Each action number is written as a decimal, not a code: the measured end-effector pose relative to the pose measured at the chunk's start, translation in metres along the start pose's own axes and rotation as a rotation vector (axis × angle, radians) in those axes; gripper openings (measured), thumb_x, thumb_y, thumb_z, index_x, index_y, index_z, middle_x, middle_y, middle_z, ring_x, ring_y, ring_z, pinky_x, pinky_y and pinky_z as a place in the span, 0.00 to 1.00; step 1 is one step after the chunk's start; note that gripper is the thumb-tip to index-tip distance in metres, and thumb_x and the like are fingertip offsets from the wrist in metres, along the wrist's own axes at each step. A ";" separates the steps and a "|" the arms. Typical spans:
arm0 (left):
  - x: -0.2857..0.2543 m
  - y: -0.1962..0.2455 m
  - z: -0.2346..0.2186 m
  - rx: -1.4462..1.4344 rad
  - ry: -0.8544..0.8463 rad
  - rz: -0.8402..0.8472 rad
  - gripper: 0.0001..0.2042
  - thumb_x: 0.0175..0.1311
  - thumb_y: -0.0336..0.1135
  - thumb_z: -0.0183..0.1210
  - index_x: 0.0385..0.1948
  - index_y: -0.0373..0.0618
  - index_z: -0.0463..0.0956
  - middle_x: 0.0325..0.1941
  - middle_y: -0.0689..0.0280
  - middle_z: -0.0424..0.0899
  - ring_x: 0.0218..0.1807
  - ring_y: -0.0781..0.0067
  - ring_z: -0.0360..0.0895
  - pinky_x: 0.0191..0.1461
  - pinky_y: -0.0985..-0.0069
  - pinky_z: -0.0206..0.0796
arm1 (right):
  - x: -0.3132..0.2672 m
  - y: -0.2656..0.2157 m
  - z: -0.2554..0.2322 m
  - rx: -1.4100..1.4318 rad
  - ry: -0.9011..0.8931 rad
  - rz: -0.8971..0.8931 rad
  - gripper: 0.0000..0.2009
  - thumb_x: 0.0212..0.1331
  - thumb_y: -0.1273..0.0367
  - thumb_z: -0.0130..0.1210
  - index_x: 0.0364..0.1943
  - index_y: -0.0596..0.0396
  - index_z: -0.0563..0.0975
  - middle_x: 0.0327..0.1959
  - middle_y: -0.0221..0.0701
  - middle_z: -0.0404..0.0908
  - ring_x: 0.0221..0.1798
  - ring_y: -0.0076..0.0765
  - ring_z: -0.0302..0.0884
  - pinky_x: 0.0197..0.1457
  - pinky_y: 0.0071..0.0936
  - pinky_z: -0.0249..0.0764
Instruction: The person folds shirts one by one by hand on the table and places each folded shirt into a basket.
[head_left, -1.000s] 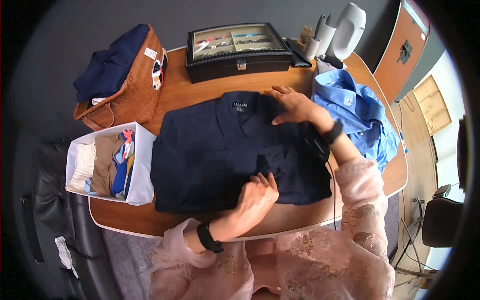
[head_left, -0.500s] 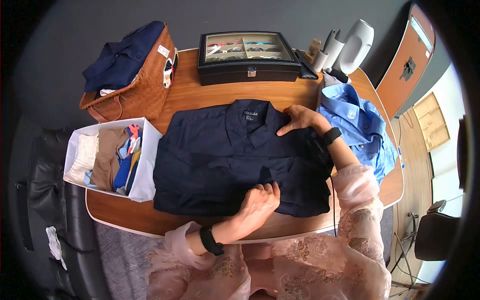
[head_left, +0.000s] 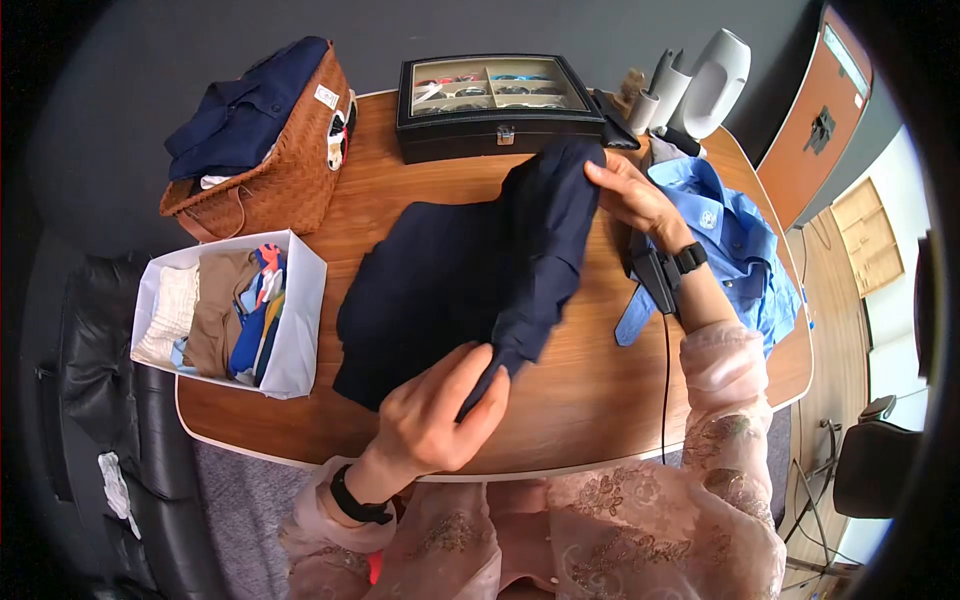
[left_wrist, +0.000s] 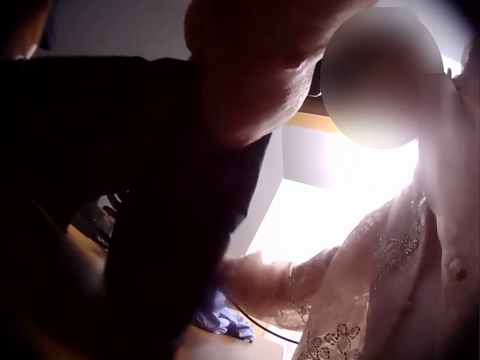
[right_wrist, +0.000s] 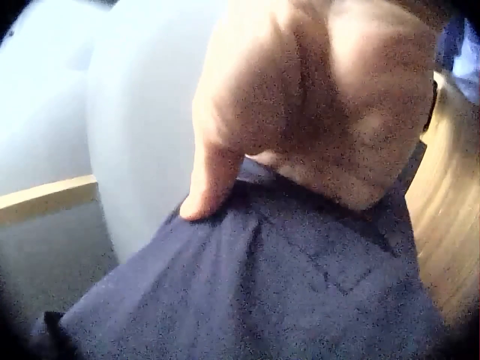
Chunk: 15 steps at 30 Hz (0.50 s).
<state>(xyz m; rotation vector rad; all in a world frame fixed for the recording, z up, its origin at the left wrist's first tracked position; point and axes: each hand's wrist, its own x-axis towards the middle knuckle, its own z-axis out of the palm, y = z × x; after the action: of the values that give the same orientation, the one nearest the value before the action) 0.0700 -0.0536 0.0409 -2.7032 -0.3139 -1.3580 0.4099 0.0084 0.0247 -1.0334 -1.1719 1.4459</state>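
Note:
A dark navy shirt (head_left: pixel 420 270) lies partly on the wooden table, its right side lifted and folded up between both hands. At the near end, my left hand (head_left: pixel 430 415) pinches the cloth between thumb and fingers. My right hand (head_left: pixel 640 200) grips the far end close to the black case, thumb on top of the fabric. In the right wrist view, the shirt (right_wrist: pixel 247 285) hangs in creases from under the right thumb. The left wrist view is dark, with the shirt (left_wrist: pixel 150 187) draped below the left hand (left_wrist: pixel 247 75).
A light blue shirt (head_left: pixel 735 230) lies at the right. Behind stands a black glass-topped case (head_left: pixel 500 140) of eyeglasses. On the left are a woven basket (head_left: pixel 290 180) with dark clothing and a white box (head_left: pixel 300 330) of folded clothes. A black cable (head_left: pixel 665 390) runs over the table's near edge.
Both hands have taken hold of the navy shirt and raised its right side, turning it leftward. The collar, facing up before, is now out of sight. A strip of light blue cloth shows beside it.

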 end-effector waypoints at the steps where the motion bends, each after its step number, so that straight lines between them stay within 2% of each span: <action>1: -0.003 -0.002 0.000 -0.007 0.019 0.001 0.05 0.44 0.23 0.60 0.25 0.40 0.78 0.38 0.56 0.77 0.34 0.64 0.79 0.32 0.79 0.74 | 0.004 0.002 0.005 0.092 0.006 -0.078 0.17 0.58 0.64 0.56 0.50 0.55 0.73 0.47 0.25 0.78 0.49 0.23 0.73 0.56 0.23 0.66; 2: -0.003 -0.001 0.001 -0.008 0.016 0.004 0.05 0.44 0.23 0.60 0.25 0.40 0.78 0.38 0.56 0.77 0.34 0.64 0.79 0.32 0.79 0.74 | 0.006 0.003 0.010 0.183 0.012 -0.156 0.17 0.58 0.64 0.56 0.49 0.55 0.73 0.46 0.25 0.78 0.49 0.23 0.73 0.56 0.23 0.65; 4: -0.002 0.003 0.004 -0.036 -0.015 0.026 0.05 0.44 0.23 0.60 0.25 0.40 0.77 0.38 0.55 0.77 0.35 0.63 0.79 0.33 0.77 0.75 | 0.008 0.005 0.008 0.217 0.028 -0.164 0.16 0.58 0.67 0.56 0.49 0.55 0.73 0.46 0.26 0.78 0.49 0.23 0.73 0.57 0.23 0.65; 5: -0.002 0.007 0.007 -0.067 -0.062 0.039 0.07 0.45 0.23 0.61 0.28 0.39 0.78 0.38 0.54 0.77 0.35 0.59 0.80 0.32 0.76 0.74 | 0.006 0.003 0.008 0.091 0.031 -0.130 0.16 0.57 0.68 0.56 0.49 0.55 0.73 0.46 0.26 0.78 0.48 0.22 0.73 0.56 0.22 0.65; 6: -0.001 0.012 0.009 -0.087 -0.129 0.071 0.07 0.44 0.26 0.60 0.27 0.38 0.77 0.38 0.53 0.77 0.37 0.59 0.80 0.35 0.75 0.75 | 0.004 0.000 0.009 -0.037 0.031 -0.095 0.16 0.57 0.70 0.56 0.50 0.55 0.73 0.45 0.26 0.78 0.48 0.22 0.73 0.56 0.21 0.66; 7: -0.003 0.019 0.014 -0.129 -0.197 0.096 0.07 0.44 0.27 0.59 0.27 0.37 0.76 0.39 0.52 0.77 0.39 0.58 0.79 0.38 0.73 0.75 | -0.004 -0.010 0.006 -0.279 0.047 0.049 0.15 0.55 0.73 0.57 0.48 0.57 0.74 0.43 0.26 0.79 0.46 0.21 0.74 0.55 0.20 0.66; 8: -0.007 0.026 0.022 -0.171 -0.263 0.117 0.08 0.44 0.29 0.58 0.27 0.36 0.76 0.39 0.51 0.77 0.42 0.57 0.78 0.41 0.72 0.74 | -0.004 0.000 0.000 -0.319 0.022 -0.044 0.13 0.54 0.73 0.57 0.45 0.59 0.76 0.41 0.26 0.80 0.46 0.22 0.74 0.53 0.21 0.68; 10: -0.017 0.042 0.041 -0.262 -0.351 0.149 0.10 0.45 0.31 0.56 0.29 0.35 0.74 0.41 0.48 0.76 0.46 0.55 0.75 0.47 0.67 0.72 | -0.016 -0.006 -0.027 -0.732 -0.126 0.142 0.11 0.52 0.75 0.56 0.41 0.61 0.76 0.39 0.31 0.81 0.43 0.28 0.76 0.50 0.23 0.69; 11: -0.024 0.051 0.051 -0.293 -0.408 0.174 0.11 0.48 0.32 0.55 0.30 0.34 0.73 0.43 0.47 0.75 0.48 0.54 0.74 0.52 0.63 0.70 | -0.023 -0.006 -0.042 -0.736 -0.135 0.148 0.11 0.52 0.75 0.56 0.41 0.61 0.76 0.39 0.31 0.81 0.43 0.28 0.76 0.50 0.23 0.69; 13: -0.029 0.066 0.066 -0.327 -0.512 0.199 0.13 0.50 0.32 0.53 0.36 0.34 0.73 0.45 0.47 0.75 0.49 0.55 0.73 0.51 0.65 0.70 | -0.032 -0.001 -0.066 -1.325 -0.074 0.108 0.11 0.51 0.77 0.54 0.40 0.60 0.75 0.38 0.37 0.81 0.42 0.37 0.77 0.46 0.26 0.71; 14: -0.032 0.071 0.071 -0.351 -0.582 0.209 0.15 0.51 0.32 0.53 0.40 0.33 0.73 0.46 0.47 0.74 0.50 0.55 0.72 0.51 0.65 0.69 | -0.035 -0.008 -0.056 -1.324 -0.077 0.113 0.11 0.51 0.77 0.54 0.40 0.60 0.75 0.38 0.37 0.81 0.42 0.37 0.77 0.46 0.26 0.71; 15: -0.035 0.077 0.075 -0.354 -0.582 0.209 0.15 0.51 0.32 0.53 0.40 0.33 0.73 0.46 0.47 0.74 0.50 0.55 0.72 0.51 0.65 0.69 | -0.040 -0.024 -0.035 -1.349 0.039 0.043 0.12 0.50 0.77 0.53 0.41 0.59 0.74 0.38 0.40 0.80 0.43 0.41 0.77 0.46 0.28 0.72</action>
<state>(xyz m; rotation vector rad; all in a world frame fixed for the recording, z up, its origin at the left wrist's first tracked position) 0.1257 -0.1195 -0.0313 -3.2648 0.1908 -0.5928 0.4547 -0.0241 0.0441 -1.9238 -2.1433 0.4848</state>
